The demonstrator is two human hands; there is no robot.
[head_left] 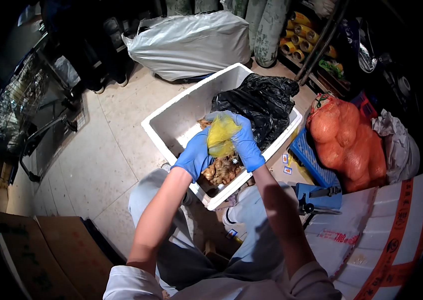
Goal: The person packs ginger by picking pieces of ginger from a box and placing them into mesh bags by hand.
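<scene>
My left hand (pixel 195 154) and my right hand (pixel 246 141), both in blue gloves, are closed on a crumpled, thin yellow bag (pixel 223 134) from either side. Whether it is mesh or plain film is hard to tell, and my fingertips are partly hidden. Beneath it stands a white foam box (pixel 169 112). Knobbly brown ginger (pixel 221 171) lies in the box's near end, just below my hands. A bunched black plastic bag (pixel 256 102) fills the right side of the box and drapes over its rim.
To the right sit an orange net sack (pixel 344 140) of round produce, a blue crate (pixel 309 157) and a white carton (pixel 371 235). A large white wrapped bundle (pixel 189 45) lies behind the box. At left are a wire cart (pixel 19 107), another person's legs (pixel 91 55) and cardboard (pixel 51 255).
</scene>
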